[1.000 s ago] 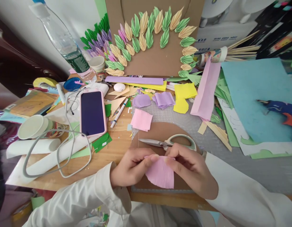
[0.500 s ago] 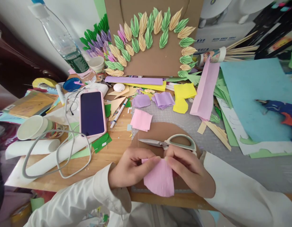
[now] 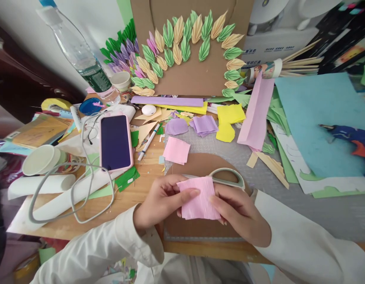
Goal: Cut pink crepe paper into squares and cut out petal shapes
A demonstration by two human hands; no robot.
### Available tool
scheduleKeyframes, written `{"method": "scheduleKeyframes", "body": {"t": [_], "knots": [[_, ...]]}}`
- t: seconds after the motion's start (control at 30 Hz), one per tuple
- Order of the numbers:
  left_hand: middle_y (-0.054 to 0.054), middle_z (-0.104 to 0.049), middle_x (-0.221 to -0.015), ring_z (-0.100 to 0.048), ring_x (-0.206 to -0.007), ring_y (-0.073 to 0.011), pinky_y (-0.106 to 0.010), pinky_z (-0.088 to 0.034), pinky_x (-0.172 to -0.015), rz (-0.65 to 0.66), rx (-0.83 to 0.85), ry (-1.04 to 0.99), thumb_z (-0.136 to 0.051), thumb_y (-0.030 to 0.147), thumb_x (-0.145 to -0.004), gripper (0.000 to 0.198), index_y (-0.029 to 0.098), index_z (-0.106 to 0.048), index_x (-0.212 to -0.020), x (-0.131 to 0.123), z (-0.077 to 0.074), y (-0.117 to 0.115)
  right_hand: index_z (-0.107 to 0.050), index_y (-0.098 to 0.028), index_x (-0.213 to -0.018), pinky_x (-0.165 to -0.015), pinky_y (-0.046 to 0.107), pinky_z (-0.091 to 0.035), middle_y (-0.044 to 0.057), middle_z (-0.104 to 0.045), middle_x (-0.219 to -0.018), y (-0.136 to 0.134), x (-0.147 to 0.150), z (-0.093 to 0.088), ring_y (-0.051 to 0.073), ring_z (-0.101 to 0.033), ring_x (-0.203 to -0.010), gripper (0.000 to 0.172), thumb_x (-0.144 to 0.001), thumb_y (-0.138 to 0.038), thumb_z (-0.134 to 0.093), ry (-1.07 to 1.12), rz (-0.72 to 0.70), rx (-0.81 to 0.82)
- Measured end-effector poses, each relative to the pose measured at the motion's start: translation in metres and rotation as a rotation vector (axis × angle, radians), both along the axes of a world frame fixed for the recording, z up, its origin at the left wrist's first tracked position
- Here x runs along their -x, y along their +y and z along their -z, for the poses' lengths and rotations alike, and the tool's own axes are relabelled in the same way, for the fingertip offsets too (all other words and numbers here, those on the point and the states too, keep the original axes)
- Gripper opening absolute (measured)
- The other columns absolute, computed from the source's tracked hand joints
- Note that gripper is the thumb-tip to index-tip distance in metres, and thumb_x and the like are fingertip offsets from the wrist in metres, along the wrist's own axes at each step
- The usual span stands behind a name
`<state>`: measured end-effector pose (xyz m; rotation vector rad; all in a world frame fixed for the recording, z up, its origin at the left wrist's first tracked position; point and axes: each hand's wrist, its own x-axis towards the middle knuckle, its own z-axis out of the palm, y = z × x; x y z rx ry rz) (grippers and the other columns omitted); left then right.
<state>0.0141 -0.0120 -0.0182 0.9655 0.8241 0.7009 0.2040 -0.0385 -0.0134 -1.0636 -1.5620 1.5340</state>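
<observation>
Both my hands hold one small piece of pink crepe paper [image 3: 199, 198] just above the near edge of the table. My left hand [image 3: 161, 201] pinches its left side, thumb on top. My right hand [image 3: 240, 211] grips its right side with fingers curled under. The paper is now squarish and lifted, covering the blades of the grey-handled scissors [image 3: 228, 177]. These lie on a brown cardboard piece [image 3: 200, 163] right behind my hands.
A pink-cased phone [image 3: 116, 141] with a grey cable [image 3: 73, 185] lies at left, beside a paper cup [image 3: 42, 159] and white rolls. Paper scraps, a pink square [image 3: 176, 150] and a cardboard arch of paper leaves [image 3: 188, 47] fill the back. A blue glue gun [image 3: 352, 140] rests at right.
The pink paper hung down with a rounded lower edge; now both hands have turned it up and raised it, so it hides the scissor blades.
</observation>
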Motion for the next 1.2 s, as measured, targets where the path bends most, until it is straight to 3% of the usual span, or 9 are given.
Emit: {"method": "scheduleKeyframes", "body": {"t": [0.1, 0.27, 0.43, 0.63, 0.77, 1.0, 1.1, 1.2], "knots": [[0.003, -0.054, -0.052, -0.046, -0.041, -0.0050, -0.015, -0.041, -0.040, 0.018, -0.003, 0.015, -0.071, 0.030, -0.081, 0.022, 0.012, -0.064, -0.071, 0.000, -0.001, 0.000, -0.052, -0.020, -0.074, -0.044, 0.024, -0.033, -0.003, -0.046, -0.060, 0.001, 0.000, 0.000, 0.010, -0.041, -0.051, 0.024, -0.093, -0.033, -0.049, 0.032, -0.004, 0.001], [0.000, -0.060, -0.059, -0.052, -0.046, -0.0068, -0.017, -0.045, -0.045, 0.057, -0.011, 0.028, -0.068, 0.040, -0.082, 0.029, 0.012, -0.065, -0.074, 0.000, -0.004, 0.001, -0.053, -0.020, -0.076, -0.043, 0.023, -0.031, -0.003, -0.045, -0.060, -0.001, -0.002, 0.004, 0.009, -0.039, -0.049, 0.024, -0.096, -0.032, -0.047, 0.099, 0.054, 0.039], [0.001, -0.060, -0.056, -0.052, -0.046, -0.0070, -0.016, -0.043, -0.046, 0.056, 0.033, 0.021, -0.055, 0.050, -0.089, 0.039, 0.013, -0.060, -0.077, -0.001, -0.004, 0.003, -0.055, -0.019, -0.080, -0.053, 0.028, -0.035, -0.002, -0.047, -0.061, 0.000, -0.003, 0.008, 0.011, -0.040, -0.053, 0.035, -0.099, -0.043, -0.038, 0.296, -0.060, 0.113], [0.000, -0.061, -0.055, -0.052, -0.046, -0.0089, -0.018, -0.040, -0.044, 0.098, 0.017, 0.038, -0.050, 0.050, -0.092, 0.038, 0.014, -0.059, -0.083, -0.001, -0.002, 0.002, -0.061, -0.018, -0.091, -0.051, 0.024, -0.034, -0.001, -0.051, -0.069, -0.002, 0.000, 0.006, 0.009, -0.040, -0.054, 0.023, -0.099, -0.025, -0.041, 0.327, -0.104, 0.064], [0.000, -0.059, -0.056, -0.051, -0.045, -0.0091, -0.019, -0.039, -0.043, 0.140, -0.031, 0.063, -0.047, 0.048, -0.094, 0.038, 0.014, -0.058, -0.081, -0.002, -0.004, 0.003, -0.062, -0.020, -0.098, -0.050, 0.022, -0.036, -0.001, -0.051, -0.068, -0.004, -0.001, 0.008, 0.009, -0.042, -0.056, 0.021, -0.099, -0.023, -0.041, 0.301, -0.108, 0.045], [0.000, -0.058, -0.054, -0.052, -0.045, -0.0097, -0.020, -0.041, -0.043, 0.171, -0.102, 0.115, -0.043, 0.046, -0.096, 0.039, 0.014, -0.060, -0.081, -0.003, -0.005, 0.002, -0.055, -0.022, -0.088, -0.046, 0.019, -0.038, -0.003, -0.051, -0.069, -0.003, 0.000, 0.010, 0.009, -0.044, -0.054, 0.013, -0.092, -0.014, -0.046, 0.177, 0.024, -0.008], [0.001, -0.057, -0.053, -0.048, -0.043, -0.0076, -0.017, -0.039, -0.042, 0.158, -0.141, 0.131, -0.044, 0.043, -0.096, 0.038, 0.014, -0.058, -0.076, -0.002, -0.004, 0.001, -0.053, -0.024, -0.089, -0.052, 0.018, -0.043, -0.004, -0.051, -0.072, -0.002, 0.002, 0.009, 0.009, -0.050, -0.060, 0.017, -0.088, -0.008, -0.046, 0.156, 0.084, 0.003], [0.001, -0.057, -0.053, -0.048, -0.043, -0.0071, -0.016, -0.038, -0.042, 0.170, -0.144, 0.130, -0.045, 0.042, -0.096, 0.038, 0.014, -0.058, -0.073, 0.000, -0.003, 0.001, -0.049, -0.029, -0.106, -0.058, 0.019, -0.048, -0.002, -0.056, -0.086, -0.003, 0.002, 0.009, 0.011, -0.056, -0.070, 0.033, -0.083, -0.005, -0.050, 0.137, 0.147, -0.001]]}}
